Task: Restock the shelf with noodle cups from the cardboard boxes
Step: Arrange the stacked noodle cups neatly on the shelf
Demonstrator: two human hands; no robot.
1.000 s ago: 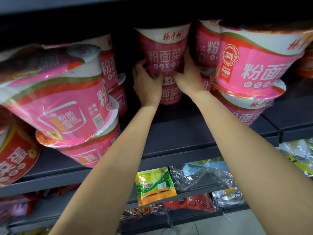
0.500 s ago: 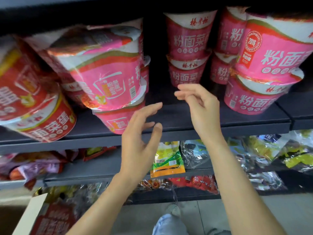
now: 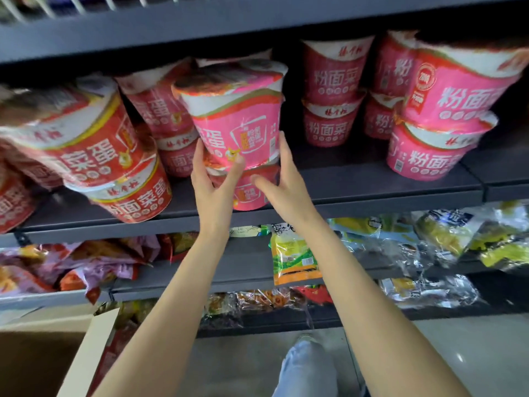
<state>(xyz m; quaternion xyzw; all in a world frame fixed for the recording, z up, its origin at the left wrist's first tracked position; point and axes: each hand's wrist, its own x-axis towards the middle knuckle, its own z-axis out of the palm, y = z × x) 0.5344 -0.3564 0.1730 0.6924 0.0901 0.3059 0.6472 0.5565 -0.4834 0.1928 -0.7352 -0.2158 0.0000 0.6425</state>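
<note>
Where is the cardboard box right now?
The cardboard box is in the bottom left corner of the head view, on the floor below the shelves, beside the person's left arm.

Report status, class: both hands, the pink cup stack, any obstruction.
Left hand and right hand flank the tilted upper pink noodle cup, fingers straight. Stack leans left. Red noodle cups crowd close beside it.

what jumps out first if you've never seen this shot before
Two bare hands reach up at the centre, the left hand and right hand flanking a tilted pink noodle cup stacked on another pink cup on the dark shelf. Red noodle cups lean at the left, more pink cups stand stacked at the right, and snack bags fill the shelf below.
</note>
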